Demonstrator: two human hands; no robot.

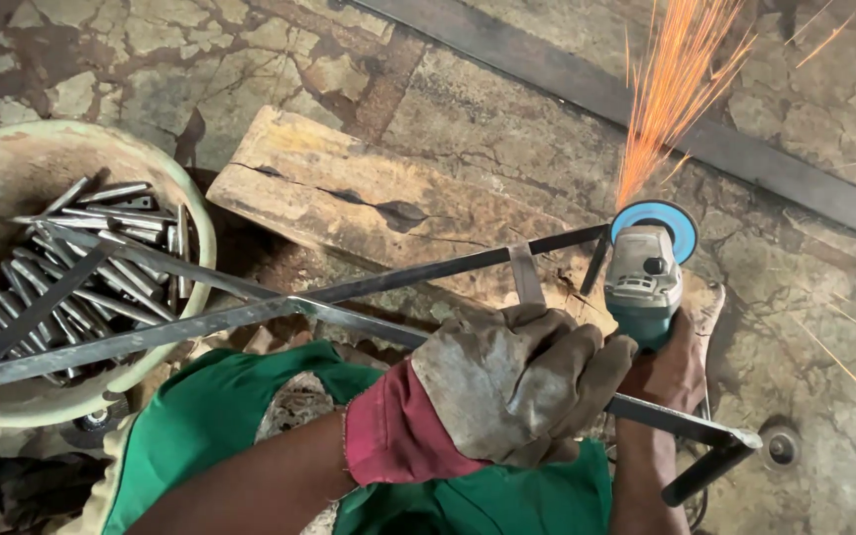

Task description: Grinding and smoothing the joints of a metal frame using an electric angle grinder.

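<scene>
Angle grinder (643, 282) at right of view, teal-grey body, blue disc (658, 217) against end of dark steel frame (428, 272); orange sparks (671, 89) fly up from contact point. Right hand (676, 367) bare, fingers wrapped round grinder body from below. Left hand (517, 381) in worn grey glove with red cuff, fingers closed on frame bar near grinder. Frame rests across cracked wooden block (349, 198) on stone floor (507, 119). Pale basin (12, 159) at left holds short steel pieces (101, 267). Green garment (220, 406) below.
</scene>
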